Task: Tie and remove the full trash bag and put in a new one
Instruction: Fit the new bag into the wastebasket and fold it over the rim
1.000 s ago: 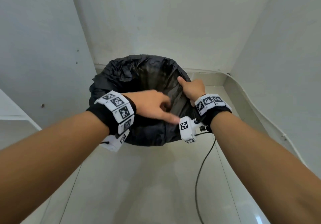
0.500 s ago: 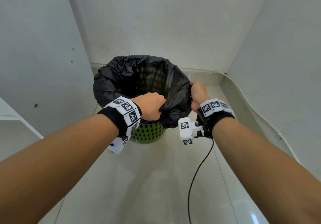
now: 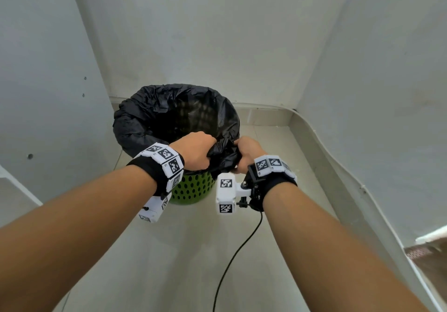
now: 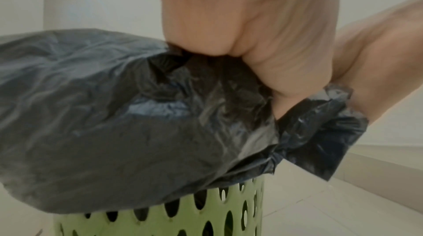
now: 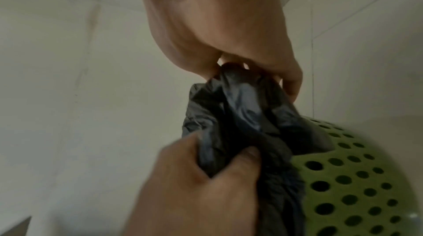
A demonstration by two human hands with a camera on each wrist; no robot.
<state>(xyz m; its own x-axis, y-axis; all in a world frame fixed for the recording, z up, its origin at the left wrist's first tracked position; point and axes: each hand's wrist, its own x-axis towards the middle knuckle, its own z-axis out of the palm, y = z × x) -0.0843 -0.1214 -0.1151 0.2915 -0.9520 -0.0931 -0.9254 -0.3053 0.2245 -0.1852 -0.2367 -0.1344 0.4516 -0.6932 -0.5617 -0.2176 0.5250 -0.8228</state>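
**Both hands bunch the bag's near rim**

The left hand (image 3: 197,153) and right hand (image 3: 246,153) each clench gathered plastic of the black trash bag (image 3: 154,118) (far rim wide open), which sits in the green perforated bin (image 3: 193,188) on the floor.

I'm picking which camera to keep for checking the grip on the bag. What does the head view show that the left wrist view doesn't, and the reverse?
Only the head view shows the open mouth of the black trash bag with its far rim draped over the bin, both wristbands, and the black cable on the floor.

Only the left wrist view shows the underside: the bag's loose flap hanging past the fist.

Both show the left hand and right hand gripping the bunched near edge above the green perforated bin.
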